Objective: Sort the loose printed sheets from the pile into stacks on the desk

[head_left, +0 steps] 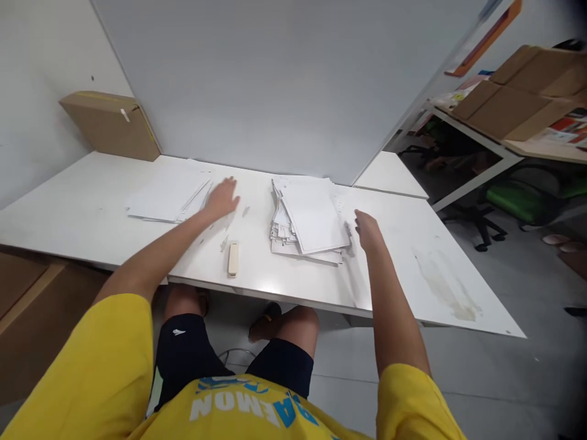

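Observation:
My left hand (222,197) is open, its fingers apart, at the right edge of a low pile of white paper sheets (160,195). Whether it touches those sheets I cannot tell. A thicker, uneven stack of papers (314,217) lies between my hands, its lower sheets sticking out on the left and front. To the right of that stack is my right hand (368,229), turned edge-on with the fingers partly bent and nothing visible in them. A cream stapler-like object (233,259) lies near the front edge, below my left hand.
The white table (275,284) backs onto a tall grey panel (284,85). A cardboard box (112,125) leans at the back left. A stain (447,284) marks the right end. Beyond stand a green chair (518,198) and a desk with large cardboard boxes (513,107).

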The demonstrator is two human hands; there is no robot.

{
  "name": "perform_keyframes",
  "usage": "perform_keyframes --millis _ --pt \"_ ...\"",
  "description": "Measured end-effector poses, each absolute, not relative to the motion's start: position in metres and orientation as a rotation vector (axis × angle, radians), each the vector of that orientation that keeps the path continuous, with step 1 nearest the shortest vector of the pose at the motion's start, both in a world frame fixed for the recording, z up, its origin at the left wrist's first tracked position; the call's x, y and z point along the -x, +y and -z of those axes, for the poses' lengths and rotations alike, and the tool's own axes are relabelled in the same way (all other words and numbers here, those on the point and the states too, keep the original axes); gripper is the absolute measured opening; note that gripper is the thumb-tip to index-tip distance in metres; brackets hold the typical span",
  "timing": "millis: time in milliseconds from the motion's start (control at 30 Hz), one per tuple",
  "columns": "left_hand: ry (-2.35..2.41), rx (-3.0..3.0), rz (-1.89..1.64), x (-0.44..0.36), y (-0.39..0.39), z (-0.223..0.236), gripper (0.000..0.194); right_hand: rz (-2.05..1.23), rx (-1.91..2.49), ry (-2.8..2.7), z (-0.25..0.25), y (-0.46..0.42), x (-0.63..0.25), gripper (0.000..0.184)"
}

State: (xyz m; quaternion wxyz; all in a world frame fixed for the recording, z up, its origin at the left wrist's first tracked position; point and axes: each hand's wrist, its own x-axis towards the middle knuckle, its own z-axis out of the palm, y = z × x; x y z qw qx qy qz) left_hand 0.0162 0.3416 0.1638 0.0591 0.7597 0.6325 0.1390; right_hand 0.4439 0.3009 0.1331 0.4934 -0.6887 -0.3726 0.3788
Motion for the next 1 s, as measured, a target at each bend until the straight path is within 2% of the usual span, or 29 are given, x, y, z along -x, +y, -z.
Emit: perform_keyframes --millis 67,133,267,400,500,633,833,900,1000 --pt "2.172 -2.31 -0.223 0.053 0.33 -0.16 0.081 -0.887 1.496 -0.798 -0.135 0.267 -0.435 0.044" --pt "2.432 -2.076 -0.065 0.109 0.314 -0.153 0.093 -0.887 1.287 -0.784 -0.138 0.231 -0.413 0.051" --pt "2.355 -2.05 0.131 0.162 0.283 -0.149 0.08 -0.981 1.035 -0.816 -0.143 0.178 -0.349 0.062" --pt "2.3 -2.075 0.279 0.165 0.271 -0.162 0.058 -1.036 1.007 -0.837 -0.137 0.158 -0.3 0.063" --pt "2.294 -2.078 0.316 0.16 0.272 -0.168 0.052 -1.07 1.013 -0.852 -0.127 0.15 -0.281 0.062" --pt "2.344 -2.052 0.186 0.151 0.283 -0.165 0.068 -1.112 1.011 -0.842 -0.114 0.14 -0.263 0.057" --pt "2.436 -1.831 0.081 0.125 0.308 -0.147 0.113 -1.072 1.033 -0.903 -0.1 0.146 -0.232 0.051" --pt "2.453 -1.787 0.1 0.116 0.317 -0.142 0.117 -1.039 1.056 -0.92 -0.096 0.152 -0.224 0.051" --pt "2.479 -1.75 0.122 0.107 0.327 -0.14 0.111 -1.027 1.071 -0.912 -0.089 0.159 -0.22 0.05"
